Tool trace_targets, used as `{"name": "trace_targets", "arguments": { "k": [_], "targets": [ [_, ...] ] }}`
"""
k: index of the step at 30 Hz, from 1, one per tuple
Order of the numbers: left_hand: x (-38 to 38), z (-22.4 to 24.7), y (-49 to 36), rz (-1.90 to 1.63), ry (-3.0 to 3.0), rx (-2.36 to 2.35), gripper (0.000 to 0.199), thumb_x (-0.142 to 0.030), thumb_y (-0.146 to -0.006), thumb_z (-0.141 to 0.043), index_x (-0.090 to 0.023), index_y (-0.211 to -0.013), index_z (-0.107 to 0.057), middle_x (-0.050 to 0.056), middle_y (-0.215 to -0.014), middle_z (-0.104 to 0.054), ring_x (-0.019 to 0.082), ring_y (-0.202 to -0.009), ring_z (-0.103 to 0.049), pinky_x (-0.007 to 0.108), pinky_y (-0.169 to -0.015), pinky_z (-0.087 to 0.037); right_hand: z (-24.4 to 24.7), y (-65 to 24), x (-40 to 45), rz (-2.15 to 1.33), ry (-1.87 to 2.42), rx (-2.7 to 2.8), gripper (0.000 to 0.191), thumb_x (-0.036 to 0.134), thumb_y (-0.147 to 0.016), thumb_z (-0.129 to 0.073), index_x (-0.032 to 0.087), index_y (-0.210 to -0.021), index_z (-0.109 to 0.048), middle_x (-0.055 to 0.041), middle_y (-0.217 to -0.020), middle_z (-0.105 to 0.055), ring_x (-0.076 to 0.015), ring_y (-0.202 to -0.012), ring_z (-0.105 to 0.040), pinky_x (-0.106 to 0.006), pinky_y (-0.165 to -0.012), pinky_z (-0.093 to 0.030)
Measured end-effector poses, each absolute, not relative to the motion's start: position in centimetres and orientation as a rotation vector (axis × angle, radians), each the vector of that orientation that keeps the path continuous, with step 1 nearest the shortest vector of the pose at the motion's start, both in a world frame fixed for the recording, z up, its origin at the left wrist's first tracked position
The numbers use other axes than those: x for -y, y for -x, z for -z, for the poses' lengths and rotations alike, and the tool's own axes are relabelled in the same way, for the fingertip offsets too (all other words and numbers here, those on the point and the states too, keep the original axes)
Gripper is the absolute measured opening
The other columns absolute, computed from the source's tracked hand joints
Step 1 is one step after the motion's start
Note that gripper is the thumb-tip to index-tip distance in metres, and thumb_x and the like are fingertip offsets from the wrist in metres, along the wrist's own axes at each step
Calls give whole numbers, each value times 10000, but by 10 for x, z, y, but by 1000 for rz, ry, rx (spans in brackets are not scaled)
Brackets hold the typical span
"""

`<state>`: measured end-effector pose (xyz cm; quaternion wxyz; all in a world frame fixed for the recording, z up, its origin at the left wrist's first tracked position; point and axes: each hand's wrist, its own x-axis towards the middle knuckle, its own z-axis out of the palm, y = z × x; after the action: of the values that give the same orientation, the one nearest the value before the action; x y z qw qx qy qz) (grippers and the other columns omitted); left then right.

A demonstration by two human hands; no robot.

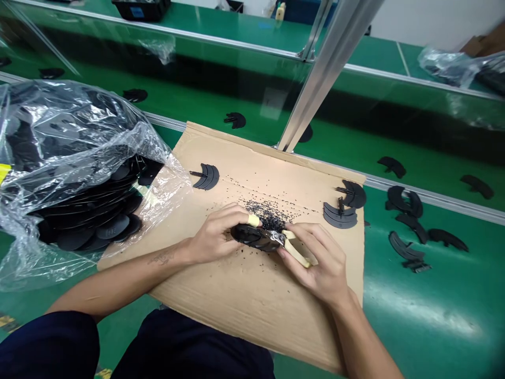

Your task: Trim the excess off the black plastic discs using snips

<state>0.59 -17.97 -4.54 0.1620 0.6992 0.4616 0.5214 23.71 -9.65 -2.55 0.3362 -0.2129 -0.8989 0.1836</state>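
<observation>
My left hand (219,231) is closed on a black plastic part (254,238), with pale tape wrapped around one finger. In my right hand (321,258) is a pair of nippers (295,250) with cream-coloured handles; their metal jaws touch the right end of the part. Both hands are just above a cardboard sheet (221,305). A heap of tiny black bits (270,218) lies behind the part, thinning outward over the cardboard. One curved black piece (207,177) rests at the sheet's back left, and two more curved pieces (341,215) are at its right edge.
At the left, a clear plastic bag (79,121) spills stacked black discs (94,216) toward the cardboard. Several curved pieces (410,245) lie on the green table (434,316) at right. A metal post (327,68) rises behind the sheet, beside a transparent panel (221,79).
</observation>
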Motion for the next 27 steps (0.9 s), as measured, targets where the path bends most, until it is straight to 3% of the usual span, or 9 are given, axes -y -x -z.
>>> {"name": "trace_targets", "arguments": {
  "k": [12, 19, 27],
  "targets": [
    [177, 43, -4, -1500, -2097, -1353, 119, -121, -900, -645, -209, -979, -651, 25, -890, -715, 153, -853, -645, 310, -755, -527, 31, -237, 93, -571, 543, 2413, 330, 287, -891, -686, 192, -1204, -642, -99, -978, -718, -233, -853, -683, -384, -706, -577],
    [175, 43, 2, -1477, -2227, -1297, 176, -90, -875, -653, -190, -1020, -651, 51, -905, -721, 156, -833, -643, 318, -740, -546, 27, -237, 93, -641, 539, 2424, 303, 292, -896, -689, 179, -1173, -644, -99, -971, -712, -224, -842, -676, -370, -700, -573],
    [178, 44, -1, -1472, -1988, -1240, 136, -118, -873, -673, -173, -997, -668, 55, -888, -735, 155, -828, -688, 305, -731, -578, 27, -237, 94, -651, 557, 2396, 306, 260, -899, -668, 202, -1198, -633, -101, -1005, -714, -231, -869, -684, -390, -715, -583]
  ]
}}
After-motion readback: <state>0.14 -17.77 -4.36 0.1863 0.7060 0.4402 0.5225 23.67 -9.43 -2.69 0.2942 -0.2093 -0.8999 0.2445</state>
